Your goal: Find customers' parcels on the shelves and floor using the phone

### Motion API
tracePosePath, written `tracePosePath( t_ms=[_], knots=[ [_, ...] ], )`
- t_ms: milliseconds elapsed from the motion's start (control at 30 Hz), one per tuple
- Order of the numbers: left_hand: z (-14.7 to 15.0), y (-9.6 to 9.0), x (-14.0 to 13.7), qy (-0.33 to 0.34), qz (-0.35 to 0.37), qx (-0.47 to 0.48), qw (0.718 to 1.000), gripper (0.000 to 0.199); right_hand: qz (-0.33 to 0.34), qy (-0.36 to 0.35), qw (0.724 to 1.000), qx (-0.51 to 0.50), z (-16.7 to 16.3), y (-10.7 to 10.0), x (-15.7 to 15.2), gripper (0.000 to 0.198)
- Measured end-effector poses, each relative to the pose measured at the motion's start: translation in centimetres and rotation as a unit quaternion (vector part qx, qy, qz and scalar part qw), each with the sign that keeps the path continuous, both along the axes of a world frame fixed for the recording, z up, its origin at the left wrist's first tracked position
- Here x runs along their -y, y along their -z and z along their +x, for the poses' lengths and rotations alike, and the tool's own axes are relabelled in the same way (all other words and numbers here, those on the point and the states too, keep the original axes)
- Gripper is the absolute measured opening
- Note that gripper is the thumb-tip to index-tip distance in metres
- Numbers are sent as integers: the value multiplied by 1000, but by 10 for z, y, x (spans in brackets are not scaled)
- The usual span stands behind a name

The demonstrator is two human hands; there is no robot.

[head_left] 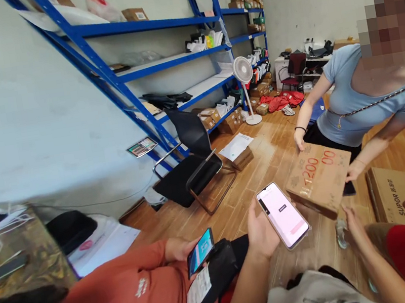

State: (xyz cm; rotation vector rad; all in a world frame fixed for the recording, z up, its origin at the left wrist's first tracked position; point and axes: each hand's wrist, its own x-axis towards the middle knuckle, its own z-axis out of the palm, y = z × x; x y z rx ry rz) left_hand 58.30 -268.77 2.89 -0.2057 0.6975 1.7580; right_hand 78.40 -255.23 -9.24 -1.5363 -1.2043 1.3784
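Observation:
My left hand (260, 229) holds a smartphone (284, 216) with its lit pink-white screen facing up. My right hand (353, 226) is raised by the near right corner of a cardboard box (318, 177), its fingers stretched toward it; whether they touch the box I cannot tell. Red handwritten digits mark the box top. A person in a light blue top grips that box by both sides, with a dark phone (349, 188) under one hand.
At left, a person in an orange shirt (122, 302) looks at another phone (200, 252). Blue shelving (173, 64) with parcels lines the wall. A black chair (192, 158), a white fan (246, 88) and a SUPOR carton (391, 193) stand on the floor. Someone's red sleeve is at right.

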Motion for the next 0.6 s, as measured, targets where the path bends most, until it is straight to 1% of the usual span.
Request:
tracePosePath(
  t_ms=[33, 67, 100, 133, 167, 200, 233, 267, 300, 333, 400, 467, 533, 600],
  knots=[
    [0, 4, 2, 17, 35, 4, 999, 71, 21, 5, 1000, 6, -8, -7, 5, 102],
    [0, 8, 3, 38, 73, 5, 997, 70, 50, -5, 999, 1, -17, -15, 9, 100],
    [0, 12, 5, 66, 110, 4, 992, 68, 79, -35, 996, -18, -26, -24, 14, 93],
    [0, 15, 7, 100, 144, 1, 985, 66, 100, -88, 990, -53, -36, -35, 16, 82],
    [0, 18, 8, 135, 174, -2, 975, 64, 96, -160, 977, -98, -46, -46, 17, 70],
    [0, 20, 8, 167, 198, -5, 966, 62, 58, -229, 961, -145, -57, -57, 16, 63],
    [0, 21, 8, 190, 213, -6, 959, 61, 4, -288, 939, -186, -68, -67, 13, 62],
    [0, 21, 7, 200, 217, -6, 955, 59, -40, -327, 919, -217, -79, -77, 8, 63],
    [0, 22, 4, 198, 209, -8, 957, 56, -70, -348, 904, -237, -89, -85, 1, 62],
    [0, 22, 1, 187, 190, -16, 964, 53, -82, -355, 898, -248, -99, -91, -6, 59],
    [-1, 26, -9, 156, 124, -43, 979, 49, -81, -350, 902, -240, -115, -100, -21, 47],
    [-4, 33, -21, 125, 56, -80, 987, 50, -92, -342, 909, -218, -131, -103, -36, 41],
    [-9, 41, -36, 93, 21, -117, 988, 54, -105, -337, 911, -212, -146, -103, -49, 42],
    [-15, 49, -53, 77, 11, -146, 986, 57, -101, -312, 919, -219, -163, -101, -61, 44]
  ],
)
